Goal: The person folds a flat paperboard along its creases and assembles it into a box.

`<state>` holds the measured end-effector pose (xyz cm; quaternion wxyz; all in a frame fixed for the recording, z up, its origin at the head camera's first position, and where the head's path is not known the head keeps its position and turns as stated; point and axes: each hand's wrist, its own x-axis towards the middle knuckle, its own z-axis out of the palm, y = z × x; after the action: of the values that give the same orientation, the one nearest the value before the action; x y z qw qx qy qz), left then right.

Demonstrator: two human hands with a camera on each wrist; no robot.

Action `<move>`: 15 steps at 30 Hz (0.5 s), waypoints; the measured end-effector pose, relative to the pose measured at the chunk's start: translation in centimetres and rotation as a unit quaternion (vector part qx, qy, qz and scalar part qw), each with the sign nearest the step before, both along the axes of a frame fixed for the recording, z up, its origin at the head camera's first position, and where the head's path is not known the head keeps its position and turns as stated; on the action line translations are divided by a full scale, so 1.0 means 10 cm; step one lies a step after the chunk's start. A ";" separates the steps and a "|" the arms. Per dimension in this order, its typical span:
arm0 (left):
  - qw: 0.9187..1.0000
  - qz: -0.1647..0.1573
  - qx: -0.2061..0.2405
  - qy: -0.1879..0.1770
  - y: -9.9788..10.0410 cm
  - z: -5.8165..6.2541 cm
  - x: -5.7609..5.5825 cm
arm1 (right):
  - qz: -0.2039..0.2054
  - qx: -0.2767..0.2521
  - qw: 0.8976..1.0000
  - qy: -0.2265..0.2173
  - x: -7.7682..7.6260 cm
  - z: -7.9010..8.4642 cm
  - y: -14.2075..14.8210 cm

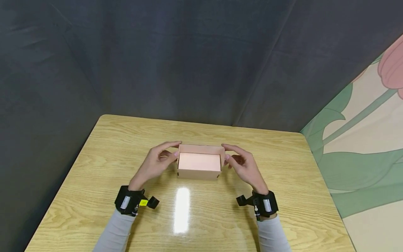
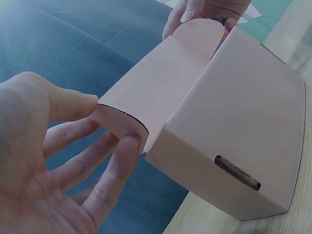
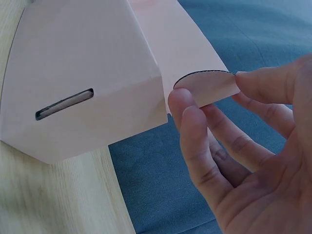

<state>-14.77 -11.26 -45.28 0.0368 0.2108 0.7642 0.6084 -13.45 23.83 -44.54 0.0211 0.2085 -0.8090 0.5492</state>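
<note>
A small pale pink cardboard box (image 1: 197,174) stands on the table in the head view, its lid (image 1: 202,149) raised along the far side. My left hand (image 1: 158,161) is at the box's left end. In the left wrist view, its thumb and fingers pinch a rounded side flap (image 2: 119,122) of the lid. At the right end, my right hand (image 1: 242,166) pinches the opposite flap (image 3: 207,85) between thumb and fingers. A narrow slot (image 2: 238,172) shows low on the box's side. Parts of the fingers are hidden behind the flaps.
The wood-grain table (image 1: 270,157) extends around the box, with a bright light reflection in front of it. A dark curtain (image 1: 189,70) hangs behind the far edge. Floral-patterned fabric (image 1: 362,168) lies off the right side. Black camera straps (image 1: 127,200) sit on both wrists.
</note>
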 end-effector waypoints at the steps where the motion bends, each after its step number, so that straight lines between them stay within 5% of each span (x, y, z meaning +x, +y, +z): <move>1: 1.000 0.000 -0.001 0.002 0.00 0.00 0.00 | 0.000 -0.001 1.000 0.001 0.00 0.00 0.00; 15: 1.000 -0.002 -0.018 0.023 -0.02 -0.01 -0.01 | 0.004 -0.010 1.000 0.002 0.01 0.01 -0.02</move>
<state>-14.89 -11.43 -45.43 0.0246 0.2258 0.7753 0.5894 -13.37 23.62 -44.45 0.0226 0.2123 -0.8028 0.5567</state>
